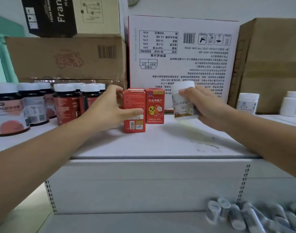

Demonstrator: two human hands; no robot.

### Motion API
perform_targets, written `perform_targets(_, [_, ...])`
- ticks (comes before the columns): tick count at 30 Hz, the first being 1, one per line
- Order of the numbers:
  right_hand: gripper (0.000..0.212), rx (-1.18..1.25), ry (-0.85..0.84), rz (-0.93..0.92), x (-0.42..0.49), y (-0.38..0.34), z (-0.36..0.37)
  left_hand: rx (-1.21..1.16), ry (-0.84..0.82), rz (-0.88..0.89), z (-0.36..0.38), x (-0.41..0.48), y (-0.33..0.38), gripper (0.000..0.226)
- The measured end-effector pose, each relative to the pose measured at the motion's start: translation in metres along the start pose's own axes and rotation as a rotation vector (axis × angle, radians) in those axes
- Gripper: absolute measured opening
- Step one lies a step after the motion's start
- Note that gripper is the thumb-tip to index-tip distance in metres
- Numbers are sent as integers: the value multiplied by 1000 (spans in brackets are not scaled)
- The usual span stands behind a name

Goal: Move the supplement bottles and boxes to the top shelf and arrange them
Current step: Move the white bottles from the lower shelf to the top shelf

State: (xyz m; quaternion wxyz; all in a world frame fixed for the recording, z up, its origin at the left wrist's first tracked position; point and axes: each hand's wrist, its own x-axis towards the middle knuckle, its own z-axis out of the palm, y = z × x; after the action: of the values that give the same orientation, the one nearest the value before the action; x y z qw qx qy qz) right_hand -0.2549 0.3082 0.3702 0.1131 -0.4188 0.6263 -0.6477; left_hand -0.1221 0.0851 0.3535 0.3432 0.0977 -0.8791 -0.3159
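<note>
Two red supplement boxes stand on the white top shelf. My left hand grips the nearer red box, thumb across its front and fingers behind it. The second red box, with a yellow chick on it, stands just right of it. My right hand holds a white-capped bottle slightly tilted, just above the shelf, to the right of the boxes. Several dark bottles with white caps stand in a cluster at the left. Two white bottles stand at the far right.
Large cartons line the back of the shelf: brown ones at left with a dark one stacked on top, a white printed one in the middle, a brown one at right. On the lower shelf, several grey tubes lie at bottom right.
</note>
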Motion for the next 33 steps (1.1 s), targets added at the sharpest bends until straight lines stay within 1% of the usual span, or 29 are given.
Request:
perform_targets(2, [42,8,16,28,3,10,-4,-8,-37,-19,-2,3,-6,75])
perform_targets(5, [34,-13,4,32,4,16,-7,-125,-139,-88,-3,6,-9,85])
perform_targets(6, [34,-13,4,33,5,16,-7,-163,-162,-94,-3,5,-8,82])
perform_targets(8, [33,-8,6,37,5,16,-6,-198,-189,-81,-4,3,-7,62])
perform_targets(10, [19,8,-6,31,4,15,-6,-223,-197,-91,-4,0,-5,47])
perform_targets(12, [12,7,-1,26,4,12,-6,-183,-188,-91,-4,-2,-2,42])
perform_targets(13, [10,-7,11,24,4,10,-6,-125,-173,-82,-4,-2,0,47])
perform_targets(14, [8,-25,22,20,4,6,-8,-67,-143,-80,-5,-4,2,60])
perform_targets(15, [6,-52,26,15,4,2,-11,-29,-95,-80,-7,-5,6,79])
perform_targets(16, [6,-89,23,5,3,-4,-15,4,-19,-64,-9,-8,10,96])
perform_targets(17, [6,-128,19,-6,2,-11,-20,54,74,-7,-12,-11,16,104])
perform_targets(18, [7,-161,21,-16,2,-18,-28,116,162,98,-14,-14,22,102])
perform_targets(19, [8,-181,35,-25,1,-24,-37,180,226,217,-16,-16,29,95])
perform_targets(20, [8,-192,54,-35,0,-30,-46,234,260,297,-17,-17,36,88])
perform_targets(21, [7,-199,74,-42,-1,-34,-56,284,259,300,-17,-16,43,85])
perform_targets(22, [6,-204,89,-42,-2,-36,-66,341,217,218,-17,-14,49,88])
perform_targets(23, [7,-206,100,-36,-2,-35,-77,421,133,79,-16,-12,53,91])
perform_targets(24, [7,-207,106,-24,-2,-33,-86,489,13,-70,-15,-11,55,90])
perform_targets(25, [8,-209,109,-9,-2,-31,-94,487,-117,-171,-15,-10,56,77])
perform_targets(26, [9,-217,107,3,-1,-28,-101,414,-207,-207,-13,-10,54,57])
perform_targets(27, [9,-228,97,12,0,-25,-107,308,-259,-212,-10,-10,51,38])
perform_targets(28, [9,-235,82,15,1,-23,-111,210,-282,-209,-7,-11,47,28])
perform_targets(29, [9,-233,62,15,3,-21,-113,151,-275,-198,-3,-11,42,27])
perform_targets(33, [11,-217,-12,3,10,-13,-120,61,-186,-177,10,-11,33,35])
